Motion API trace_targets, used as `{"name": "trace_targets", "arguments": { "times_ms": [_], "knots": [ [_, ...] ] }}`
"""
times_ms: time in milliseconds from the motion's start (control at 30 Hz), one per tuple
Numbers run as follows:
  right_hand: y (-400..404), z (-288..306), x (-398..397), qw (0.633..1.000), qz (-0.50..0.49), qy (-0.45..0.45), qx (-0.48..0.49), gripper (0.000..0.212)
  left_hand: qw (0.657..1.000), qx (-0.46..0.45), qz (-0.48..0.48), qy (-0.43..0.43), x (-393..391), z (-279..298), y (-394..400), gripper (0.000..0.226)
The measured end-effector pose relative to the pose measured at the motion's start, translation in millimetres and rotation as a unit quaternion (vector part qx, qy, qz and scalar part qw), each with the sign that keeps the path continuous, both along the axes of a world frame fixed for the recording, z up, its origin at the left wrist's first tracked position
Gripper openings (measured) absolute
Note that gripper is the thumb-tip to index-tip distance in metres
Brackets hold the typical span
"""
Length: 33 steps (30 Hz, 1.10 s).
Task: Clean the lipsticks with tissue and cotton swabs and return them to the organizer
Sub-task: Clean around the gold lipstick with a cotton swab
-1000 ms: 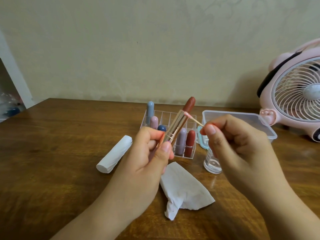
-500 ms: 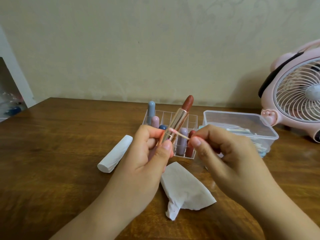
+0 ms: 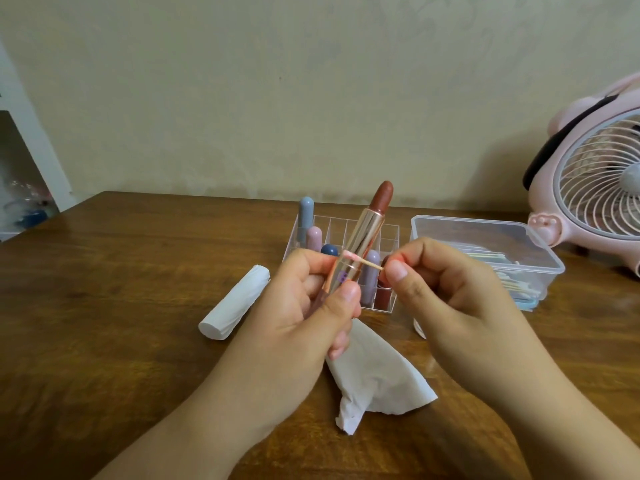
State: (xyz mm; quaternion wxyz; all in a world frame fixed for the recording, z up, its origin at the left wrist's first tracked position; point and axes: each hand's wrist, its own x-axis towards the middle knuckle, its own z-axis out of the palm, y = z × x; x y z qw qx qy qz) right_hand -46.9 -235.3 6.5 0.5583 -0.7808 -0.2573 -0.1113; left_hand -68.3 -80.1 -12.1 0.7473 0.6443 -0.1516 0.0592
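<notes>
Gold-cased lipstick [image 3: 363, 237] between left fingers [image 3: 343, 299]

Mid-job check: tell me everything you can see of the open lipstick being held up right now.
The open lipstick is uncapped, with a shiny rose-gold metal tube and a brownish-red bullet extended at the top. It tilts with its top up and to the right, in front of the clear organizer. The left hand grips its lower part, hiding the base; a small purple mark shows near the thumb. The pink-stained tip of a cotton swab, pinched by the right hand, touches the tube just above the left hand's fingers.
</notes>
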Motion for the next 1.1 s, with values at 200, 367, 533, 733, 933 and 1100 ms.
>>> {"name": "trace_targets", "arguments": {
  "times_ms": [200,367,533,733,933,1100],
  "knots": [
    [-3.4,3.4,1.1,1.0,-0.006,0.016,0.009,0.027,0.999,-0.04,-0.005,0.025,-2.1,4.0,-1.3,0.021],
    [-1.1,3.4,-1.0,1.0,0.001,0.003,0.008,0.033,0.999,-0.03,-0.01,0.015,-0.9,1.5,-0.2,0.019],
    [-2.8,4.5,0.2,1.0,-0.001,0.009,0.009,0.033,0.999,-0.045,-0.016,0.013,-2.0,1.6,0.0,0.015],
    [-2.7,0.5,2.1,1.0,0.0,-0.009,0.016,0.028,0.998,-0.039,-0.03,0.029,-1.2,0.4,1.2,0.017],
    [-5.1,1.1,2.5,1.0,0.006,-0.003,0.025,0.027,0.999,-0.023,-0.029,0.033,-0.8,1.2,-0.5,0.022],
    [-7.6,2.6,3.7,1.0,0.005,-0.005,0.023,0.026,0.996,-0.053,-0.04,0.063,-2.0,2.0,-1.0,0.027]
  ]
}}
